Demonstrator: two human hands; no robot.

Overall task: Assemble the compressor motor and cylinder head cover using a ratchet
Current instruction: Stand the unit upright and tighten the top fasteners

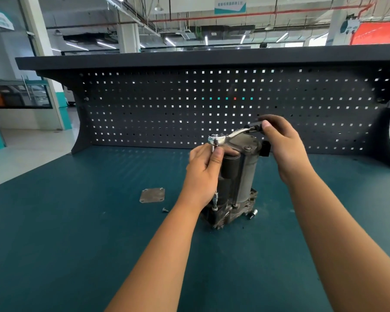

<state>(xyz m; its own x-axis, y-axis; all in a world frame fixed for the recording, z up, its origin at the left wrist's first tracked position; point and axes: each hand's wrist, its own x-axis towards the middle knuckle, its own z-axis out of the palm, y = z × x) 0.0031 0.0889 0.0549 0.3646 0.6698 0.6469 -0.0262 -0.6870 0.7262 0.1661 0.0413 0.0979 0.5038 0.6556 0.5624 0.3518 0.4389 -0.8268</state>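
The compressor (239,181) stands upright in the middle of the teal bench, its dark motor cylinder beside a grey metal cylinder on a dirty cast base. A chrome ratchet (225,137) sits level above it, with a long extension bar (215,199) running down to a bolt at the base. My left hand (203,174) grips the extension just under the ratchet head. My right hand (282,143) holds the ratchet's black handle, behind and to the right of the compressor. The square grey cylinder head cover (152,195) lies flat on the bench to the left.
A loose screw (165,209) lies near the cover, and a small socket (253,213) rests at the compressor's right foot. A dark pegboard back panel (212,104) with a shelf on top closes off the far edge of the bench (77,221).
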